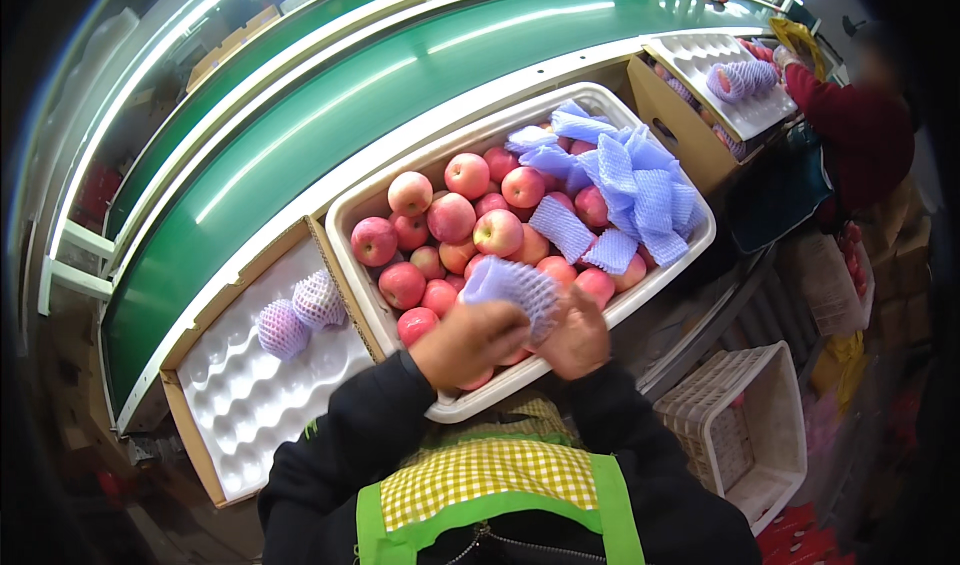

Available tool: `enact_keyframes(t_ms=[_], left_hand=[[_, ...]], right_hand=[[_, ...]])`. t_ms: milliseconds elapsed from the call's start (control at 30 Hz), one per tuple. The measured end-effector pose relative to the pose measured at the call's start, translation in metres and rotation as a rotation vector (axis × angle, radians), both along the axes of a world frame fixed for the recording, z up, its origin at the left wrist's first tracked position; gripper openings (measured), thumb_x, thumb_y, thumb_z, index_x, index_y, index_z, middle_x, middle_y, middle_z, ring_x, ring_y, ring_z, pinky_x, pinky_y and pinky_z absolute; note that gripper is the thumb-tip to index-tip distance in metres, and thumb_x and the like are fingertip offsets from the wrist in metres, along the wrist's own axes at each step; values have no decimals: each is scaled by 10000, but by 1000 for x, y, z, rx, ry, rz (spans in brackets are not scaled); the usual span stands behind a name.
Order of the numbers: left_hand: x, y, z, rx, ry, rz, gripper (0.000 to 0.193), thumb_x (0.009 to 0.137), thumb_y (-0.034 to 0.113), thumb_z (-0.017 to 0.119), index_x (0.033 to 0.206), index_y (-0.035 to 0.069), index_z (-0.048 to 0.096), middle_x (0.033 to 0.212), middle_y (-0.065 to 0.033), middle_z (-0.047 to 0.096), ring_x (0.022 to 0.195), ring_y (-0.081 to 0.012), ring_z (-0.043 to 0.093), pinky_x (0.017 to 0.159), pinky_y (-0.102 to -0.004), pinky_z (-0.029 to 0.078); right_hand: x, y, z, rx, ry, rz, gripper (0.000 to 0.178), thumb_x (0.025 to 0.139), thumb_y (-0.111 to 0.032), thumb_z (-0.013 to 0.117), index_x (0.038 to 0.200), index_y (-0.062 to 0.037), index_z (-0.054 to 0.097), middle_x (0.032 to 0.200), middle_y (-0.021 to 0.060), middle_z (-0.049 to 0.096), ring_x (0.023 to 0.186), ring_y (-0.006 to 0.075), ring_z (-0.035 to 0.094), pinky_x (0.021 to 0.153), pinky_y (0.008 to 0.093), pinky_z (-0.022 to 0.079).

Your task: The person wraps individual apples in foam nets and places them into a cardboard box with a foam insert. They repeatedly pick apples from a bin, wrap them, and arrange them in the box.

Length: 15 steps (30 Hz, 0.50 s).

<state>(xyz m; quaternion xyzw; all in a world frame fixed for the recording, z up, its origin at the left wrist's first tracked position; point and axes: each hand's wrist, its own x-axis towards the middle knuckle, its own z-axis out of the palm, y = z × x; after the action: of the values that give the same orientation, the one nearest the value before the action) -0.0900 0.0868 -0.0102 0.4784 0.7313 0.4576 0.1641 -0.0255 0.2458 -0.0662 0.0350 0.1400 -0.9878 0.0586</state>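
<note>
A pale purple foam net sleeve (512, 287) is held between my two hands over the near side of a white tub (700, 248) of apples. My left hand (474, 341) is closed at its lower left side, fingers bent. My right hand (577, 339) grips its right end. Whether an apple is inside the sleeve I cannot tell. Red and yellowish apples (451, 218) fill the tub beneath. More flattened foam sleeves (632, 187) lie heaped on the apples at the tub's right.
To the left, a cardboard box (190, 433) holds a white moulded tray (235, 420) with two sleeved apples (300, 315). A green conveyor belt (330, 105) curves behind. A white plastic basket (740, 435) sits low right. At far right, a person in a dark red sleeve (835, 105) works by another tray (700, 60).
</note>
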Motion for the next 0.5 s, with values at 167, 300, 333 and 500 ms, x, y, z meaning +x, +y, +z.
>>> enact_keyframes(t_ms=[167,300,333,500], left_hand=[[-92,27,-39,-198,499,161,675,626,58,669,1244,17,401,1215,-178,461,1097,-306,474,898,-378,399],[-112,51,-62,-497,486,85,719,558,53,679,1220,12,400,1132,-195,451,1074,-355,438,909,-410,376],[-110,55,-61,-448,475,98,709,551,59,684,1203,9,409,1102,-193,457,1053,-358,441,899,-416,377],[-57,54,-19,-48,577,390,654,571,114,722,1149,27,429,1096,-173,445,1049,-371,430,902,-432,365]], right_hand=[[9,54,25,198,108,-83,704,844,-471,508,1256,78,349,1250,177,460,1159,284,449,1011,396,317],[15,61,16,218,92,-88,678,836,-447,539,1258,53,361,1246,157,467,1157,264,455,1004,371,330],[16,64,15,237,76,-106,657,838,-431,543,1252,49,370,1235,148,477,1144,253,465,995,364,341],[6,61,13,371,37,-137,527,858,-336,551,1213,29,417,1174,106,512,1079,196,504,948,335,382]])
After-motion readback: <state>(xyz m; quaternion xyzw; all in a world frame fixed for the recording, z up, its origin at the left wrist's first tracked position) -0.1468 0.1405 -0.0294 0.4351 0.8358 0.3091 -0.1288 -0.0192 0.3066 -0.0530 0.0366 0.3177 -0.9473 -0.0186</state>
